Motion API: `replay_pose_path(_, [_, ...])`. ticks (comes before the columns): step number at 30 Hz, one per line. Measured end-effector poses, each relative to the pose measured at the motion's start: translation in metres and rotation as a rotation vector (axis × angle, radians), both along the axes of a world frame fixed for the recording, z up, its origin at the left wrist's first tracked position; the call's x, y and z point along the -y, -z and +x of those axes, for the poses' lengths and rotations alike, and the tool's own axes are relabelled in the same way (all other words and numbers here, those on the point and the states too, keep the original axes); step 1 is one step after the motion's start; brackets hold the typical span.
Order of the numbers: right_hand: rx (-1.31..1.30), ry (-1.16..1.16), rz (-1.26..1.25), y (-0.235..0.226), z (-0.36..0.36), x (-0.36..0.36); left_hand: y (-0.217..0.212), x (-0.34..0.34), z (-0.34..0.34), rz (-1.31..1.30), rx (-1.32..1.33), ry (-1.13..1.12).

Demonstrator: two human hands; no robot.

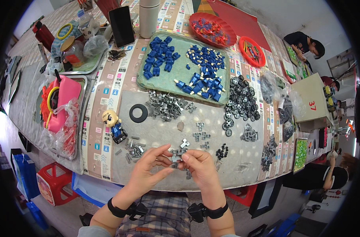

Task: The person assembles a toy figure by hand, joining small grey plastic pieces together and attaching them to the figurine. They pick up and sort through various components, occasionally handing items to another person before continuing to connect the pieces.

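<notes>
Low over the near side of the table, my right hand (202,166) pinches a small grey plastic part (176,157) between thumb and fingers. Just left of it is my left hand (151,170), its thumb and curled fingers apart with nothing visible between them. Beyond my fingertips lie more grey parts (201,136) in small clusters. A heap of small grey bar-like pieces (135,151) sits beside my left hand. Little black pieces (222,151) lie to the right of my right hand. Farther off is a larger pile of grey parts (168,106).
A green tray (180,39) holds blue figure parts. Black wheels (241,98) are heaped at its right. A finished-looking figure (113,125) stands at left near a black ring (138,113). Red dishes (252,51) lie at the back, and other people sit at the right.
</notes>
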State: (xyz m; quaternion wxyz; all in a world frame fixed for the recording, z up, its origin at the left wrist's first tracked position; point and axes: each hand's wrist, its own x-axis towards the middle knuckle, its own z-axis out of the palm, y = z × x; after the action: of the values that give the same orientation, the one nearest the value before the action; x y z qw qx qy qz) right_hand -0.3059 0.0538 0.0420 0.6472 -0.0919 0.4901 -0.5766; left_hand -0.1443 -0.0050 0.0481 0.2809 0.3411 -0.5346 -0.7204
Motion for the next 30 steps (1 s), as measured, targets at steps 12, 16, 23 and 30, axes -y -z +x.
replay_pose_path(12, [-0.130, -0.022, -0.023, -0.002, 0.007, -0.020, 0.002, -0.006, -0.009, -0.109, 0.090, 0.022])
replay_pose_path(16, [-0.126, -0.001, -0.021, -0.007, 0.007, -0.025, 0.002, -0.008, -0.010, -0.070, 0.070, 0.046])
replay_pose_path(23, [-0.151, 0.003, -0.037, -0.006, 0.009, -0.031, 0.009, -0.014, -0.010, -0.004, 0.050, 0.059])
replay_pose_path(30, [-0.662, -0.012, -0.130, -0.009, 0.012, -0.037, 0.011, -0.020, -0.008, 0.121, -0.007, 0.080])
